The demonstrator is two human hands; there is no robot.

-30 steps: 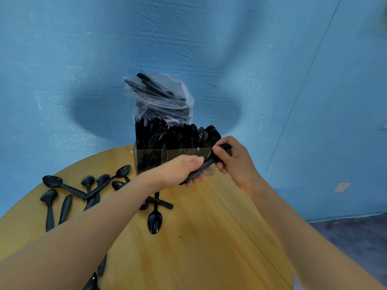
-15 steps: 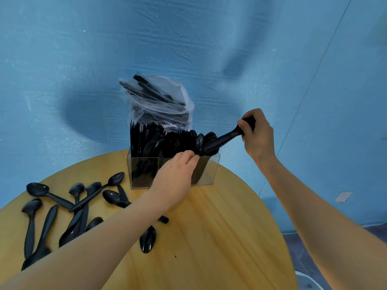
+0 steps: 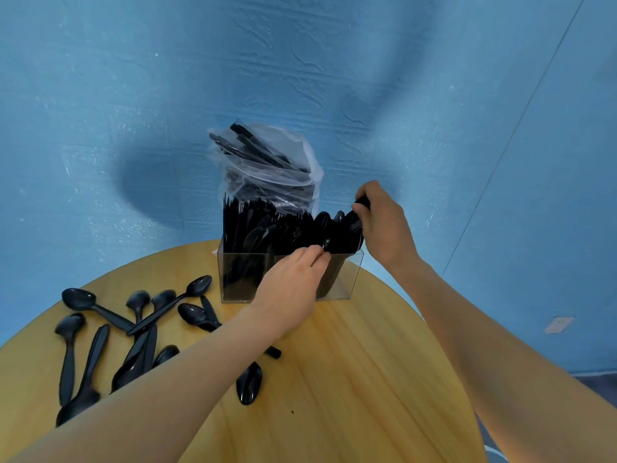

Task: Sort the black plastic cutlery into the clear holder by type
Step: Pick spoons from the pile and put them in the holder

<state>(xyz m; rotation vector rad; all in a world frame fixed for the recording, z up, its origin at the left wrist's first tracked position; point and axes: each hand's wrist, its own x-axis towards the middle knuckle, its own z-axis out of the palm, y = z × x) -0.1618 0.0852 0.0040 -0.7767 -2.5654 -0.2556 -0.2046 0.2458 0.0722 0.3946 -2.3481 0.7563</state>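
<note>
Spoon (image 3: 358,218) going into the holder's (image 3: 354,279) right end, with the other spoons.
Right hand (image 3: 384,225) fingers grip its bowl; left hand (image 3: 293,289) rests relaxed on the holder's front, probably steadying it.

A round wooden table (image 3: 350,379) with a pale yellow grain stood against a textured blue wall (image 3: 133,78), where a soft dark shadow fell. To the right, a smoother blue wall panel (image 3: 551,195) carried a thin diagonal seam and a small white wall socket (image 3: 560,324), with dark floor (image 3: 597,379) below.
</note>
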